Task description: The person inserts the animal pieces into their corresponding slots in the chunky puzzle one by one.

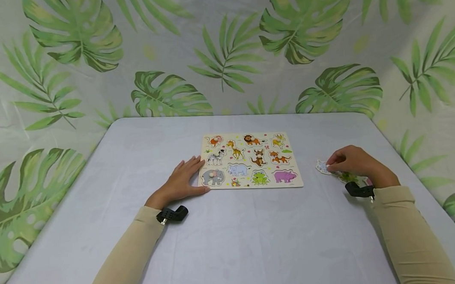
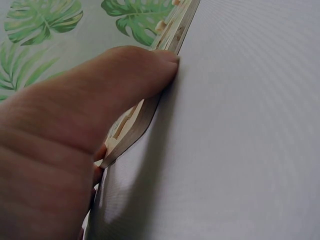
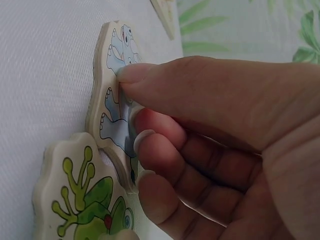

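At the middle of the table lies a wooden animal puzzle board (image 1: 298, 183), with pieces such as the knobbed elephant (image 1: 207, 180) in it. My left hand (image 1: 183, 178) rests at the board's left side, fingers extended along the edge. Its thumb (image 2: 135, 70) touches the near edge in the left wrist view. To the right of the board, my right hand (image 1: 354, 163) pinches a blue-grey rhino puzzle piece (image 3: 116, 120) between thumb and fingers. A green frog puzzle piece (image 3: 85, 200) lies right beside the rhino, partly under the hand in the head view.
A white cloth (image 1: 233, 244) covers the table. A leaf-print curtain (image 1: 223, 52) hangs along its far side. Something pink (image 1: 367, 181) shows beside the frog, mostly hidden by the right wrist. Each wrist wears a black camera.
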Demonstrator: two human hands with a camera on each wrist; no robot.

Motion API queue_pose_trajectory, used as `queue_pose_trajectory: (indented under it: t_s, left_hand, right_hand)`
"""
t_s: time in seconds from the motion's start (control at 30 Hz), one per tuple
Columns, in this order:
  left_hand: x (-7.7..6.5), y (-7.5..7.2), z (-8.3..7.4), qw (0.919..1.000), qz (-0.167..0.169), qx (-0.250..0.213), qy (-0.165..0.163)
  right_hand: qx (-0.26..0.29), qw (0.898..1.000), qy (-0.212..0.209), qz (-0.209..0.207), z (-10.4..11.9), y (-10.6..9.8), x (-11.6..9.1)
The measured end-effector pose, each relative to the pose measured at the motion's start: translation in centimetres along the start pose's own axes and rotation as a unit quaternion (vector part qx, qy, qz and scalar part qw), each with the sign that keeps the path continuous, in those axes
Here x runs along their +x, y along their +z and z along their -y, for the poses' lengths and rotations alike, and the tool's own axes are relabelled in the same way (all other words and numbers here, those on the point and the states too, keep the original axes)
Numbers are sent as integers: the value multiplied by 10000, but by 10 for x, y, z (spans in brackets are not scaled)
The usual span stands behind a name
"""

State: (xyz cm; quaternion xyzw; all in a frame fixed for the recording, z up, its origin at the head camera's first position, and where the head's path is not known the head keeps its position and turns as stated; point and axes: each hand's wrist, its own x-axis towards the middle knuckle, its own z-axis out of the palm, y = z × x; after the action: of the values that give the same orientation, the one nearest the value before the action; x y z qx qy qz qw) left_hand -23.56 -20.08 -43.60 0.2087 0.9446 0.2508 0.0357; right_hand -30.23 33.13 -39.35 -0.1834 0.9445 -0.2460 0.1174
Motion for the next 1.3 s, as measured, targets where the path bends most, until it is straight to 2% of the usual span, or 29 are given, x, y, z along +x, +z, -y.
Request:
queue_pose_trajectory:
  t_s: [0.3, 0.73, 0.97, 1.3]
  left_hand:
    - [0, 1, 0, 10000, -2, -8, 4]
    - [-1, 0, -2, 10000, 21, -17, 2]
    - [0, -1, -1, 10000, 9, 17, -22]
    - [0, -1, -2, 10000, 18, 16, -21]
  right_hand:
    - [-120, 9997, -189, -108, -2, 3, 2]
    - [-219, 9995, -165, -179, 3, 1, 1]
    - [-245, 9988, -224, -359, 3, 0, -1]
    - [-192, 9979, -453, -421, 16, 2, 1]
